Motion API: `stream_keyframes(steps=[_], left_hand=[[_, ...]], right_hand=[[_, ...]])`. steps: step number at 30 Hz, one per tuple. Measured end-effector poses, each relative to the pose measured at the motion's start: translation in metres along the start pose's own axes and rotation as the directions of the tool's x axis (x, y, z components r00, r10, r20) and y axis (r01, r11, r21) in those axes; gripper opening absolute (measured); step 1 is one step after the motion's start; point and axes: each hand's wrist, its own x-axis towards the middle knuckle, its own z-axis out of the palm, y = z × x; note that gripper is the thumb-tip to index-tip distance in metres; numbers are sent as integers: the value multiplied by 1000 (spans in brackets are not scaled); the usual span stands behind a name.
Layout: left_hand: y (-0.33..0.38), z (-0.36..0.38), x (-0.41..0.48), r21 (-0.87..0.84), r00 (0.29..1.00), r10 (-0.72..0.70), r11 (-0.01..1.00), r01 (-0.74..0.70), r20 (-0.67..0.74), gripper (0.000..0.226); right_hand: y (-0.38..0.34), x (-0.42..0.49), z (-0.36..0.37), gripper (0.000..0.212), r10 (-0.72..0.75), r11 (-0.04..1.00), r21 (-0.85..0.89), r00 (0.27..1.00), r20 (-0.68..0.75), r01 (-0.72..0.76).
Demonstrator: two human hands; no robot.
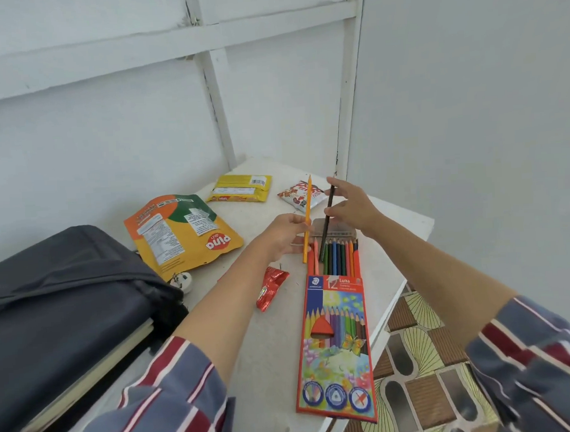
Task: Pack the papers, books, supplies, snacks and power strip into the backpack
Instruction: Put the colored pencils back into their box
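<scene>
Hands hold pencils: left hand (286, 237) orange pencil (307, 219), right hand (354, 205) dark pencil (327, 218).

The backpack (60, 293) runs off the left edge, the small white thing (182, 281) beside it is perhaps a plug, and the pouch (178, 231) label is unreadable.

Home room: white table (364, 297), patterned floor tiles (412, 338).

Bare counter (278, 358) open between dark backpack (67, 303) at left and coloured pencil box (336, 338) at right, narrowed midway by red foil wrapper (271, 287). Farther back, crowded: large orange snack pouch (178, 231), yellow packet (242, 187), small red-and-white bag (300, 195). White walls close behind, boxing in the far corner.
</scene>
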Motion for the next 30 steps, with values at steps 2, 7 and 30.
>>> stream_keyframes(steps=[2,7,30], left_hand=[[0,0,2,22,1000,-4,1000,4,4,6],[0,1,5,76,1000,12,997,-14,19,5],[12,12,-1,52,995,92,995,-90,-29,6]], right_hand=[[3,2,3,71,-11,988,-153,997,71,22],[13,-5,9,74,37,881,-465,967,253,88],[-2,-31,-3,40,39,921,-379,950,309,86]])
